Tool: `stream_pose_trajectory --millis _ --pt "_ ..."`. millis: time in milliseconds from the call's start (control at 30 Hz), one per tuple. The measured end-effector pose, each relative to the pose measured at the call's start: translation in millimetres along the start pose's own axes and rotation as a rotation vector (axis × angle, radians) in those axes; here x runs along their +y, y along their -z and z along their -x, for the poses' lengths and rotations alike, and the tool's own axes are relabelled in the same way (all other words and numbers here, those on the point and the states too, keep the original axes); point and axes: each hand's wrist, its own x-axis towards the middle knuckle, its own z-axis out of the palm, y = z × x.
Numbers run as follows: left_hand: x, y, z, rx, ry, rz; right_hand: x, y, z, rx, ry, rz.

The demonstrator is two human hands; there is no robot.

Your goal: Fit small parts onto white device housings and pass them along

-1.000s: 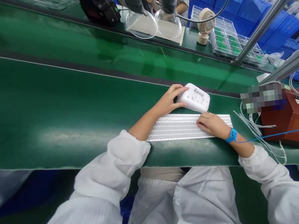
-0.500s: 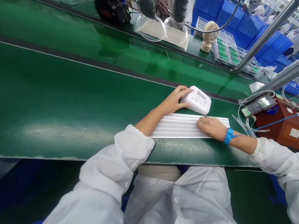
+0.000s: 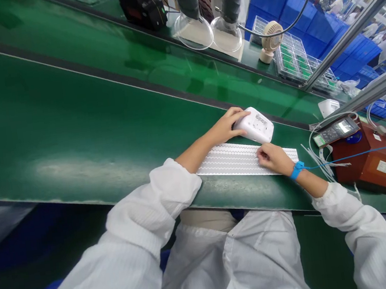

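Observation:
My left hand grips the left end of a white rounded plastic device that lies label side up on the green belt. In front of it lies a long white sheet with rows of small wavy pieces. Over the right part of that sheet my right hand rests with fingers curled in a pinch on its surface; what they hold is too small to make out. A blue wrist strap with a blue cord sits on my right wrist.
A brown box with a small meter and white cables stands at the right. Across the belt are two clear funnel hoods, a small fan, a wire tray of green boards and a slanted metal frame bar.
My right hand's fingers have curled tighter on the sheet. The left hand keeps its hold on the white device. The view has shifted slightly.

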Motion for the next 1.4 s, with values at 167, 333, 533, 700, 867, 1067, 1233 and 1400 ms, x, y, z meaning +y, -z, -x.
stream_pose_trajectory --millis 167,333,533,700,867,1067,1233,1400 --pt "1.0 -0.6 3.3 0.005 0.026 -0.015 0.4 14.1 -2.6 0.266 -0.121 -0.17" --pt "12.7 -3.6 8.1 -0.1 0.049 0.005 15.1 27.2 -31.5 0.543 -0.181 -0.225" --pt "26.7 -12.2 10.6 -0.159 0.136 0.002 28.4 27.3 -69.8 0.551 -0.089 -0.24" --pt "30.9 -15.3 13.5 -0.148 0.166 -0.025 29.9 24.2 -78.4 0.451 -0.017 -0.209" --pt "32.4 -14.6 15.7 -0.151 0.181 -0.013 30.0 22.3 -77.9 0.421 -0.021 -0.208" --pt "32.4 -13.4 18.2 -0.154 0.172 -0.01 26.4 22.3 -78.7 0.414 -0.025 -0.205" --pt "35.1 -12.6 18.9 -0.163 0.185 0.001 25.3 25.5 -80.1 0.396 0.021 -0.192" --pt "41.9 -9.6 16.8 -0.183 0.208 0.003 26.2 27.8 -80.8 0.404 0.076 -0.178"
